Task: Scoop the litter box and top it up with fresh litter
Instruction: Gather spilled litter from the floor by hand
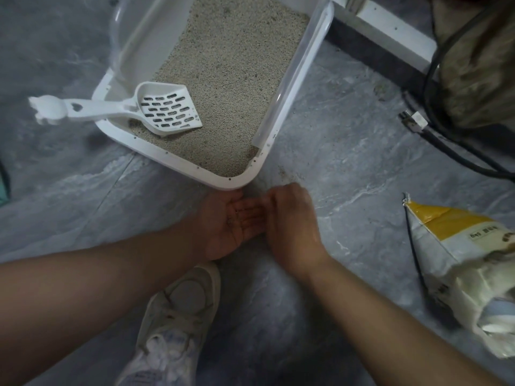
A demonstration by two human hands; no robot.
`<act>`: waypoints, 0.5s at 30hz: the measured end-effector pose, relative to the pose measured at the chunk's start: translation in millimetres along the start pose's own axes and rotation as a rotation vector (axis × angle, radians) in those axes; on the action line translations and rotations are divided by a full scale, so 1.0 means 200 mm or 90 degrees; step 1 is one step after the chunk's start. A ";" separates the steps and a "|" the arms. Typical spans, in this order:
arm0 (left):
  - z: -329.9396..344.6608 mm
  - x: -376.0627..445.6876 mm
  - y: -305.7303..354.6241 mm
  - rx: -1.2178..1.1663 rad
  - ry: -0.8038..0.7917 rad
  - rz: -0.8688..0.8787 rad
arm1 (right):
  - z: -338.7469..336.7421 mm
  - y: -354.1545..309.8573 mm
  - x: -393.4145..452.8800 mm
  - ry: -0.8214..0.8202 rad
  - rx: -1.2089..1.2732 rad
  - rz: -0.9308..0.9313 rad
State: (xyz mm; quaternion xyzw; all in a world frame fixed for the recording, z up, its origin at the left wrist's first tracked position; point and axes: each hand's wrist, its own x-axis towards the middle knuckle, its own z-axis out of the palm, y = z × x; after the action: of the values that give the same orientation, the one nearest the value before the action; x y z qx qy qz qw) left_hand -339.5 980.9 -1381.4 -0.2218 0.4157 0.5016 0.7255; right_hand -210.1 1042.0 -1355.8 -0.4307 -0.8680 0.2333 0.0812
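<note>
Scoop (131, 108): white and slotted; its blade is laid on the litter at the box's near-left corner, and its handle is propped over the rim, jutting left above the floor.
Box (195, 169): white tray with clear side walls, set on the grey floor (348, 162); pale granules are spread across its bottom.
Left hand (231, 221): held palm up, fingers flat and relaxed, just in front of the box's near corner; a few dark grains are seen on the palm.
Right hand (289, 218): placed back up, edge-on against the left fingertips; its fingers are curved down toward the floor, and nothing is seen gripped.
Shoe (178, 310): white, seen below the hands.
Spilled grains (287, 174): scattered on the floor just beyond the right hand.
Bag (459, 263): yellow and white, lying at the right, well apart from the box.
Cables (446, 129): black, run along the far right.
</note>
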 end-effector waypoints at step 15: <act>0.04 0.00 -0.03 -0.025 -0.016 -0.018 | 0.04 0.27 0.12 0.050 0.076 0.263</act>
State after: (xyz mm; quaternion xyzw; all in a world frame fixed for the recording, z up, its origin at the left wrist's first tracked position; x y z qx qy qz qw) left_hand -332.0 984.4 -1377.7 -0.2352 0.3933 0.5022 0.7333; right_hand -189.5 1086.2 -1390.8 -0.6028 -0.7420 0.2790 0.0904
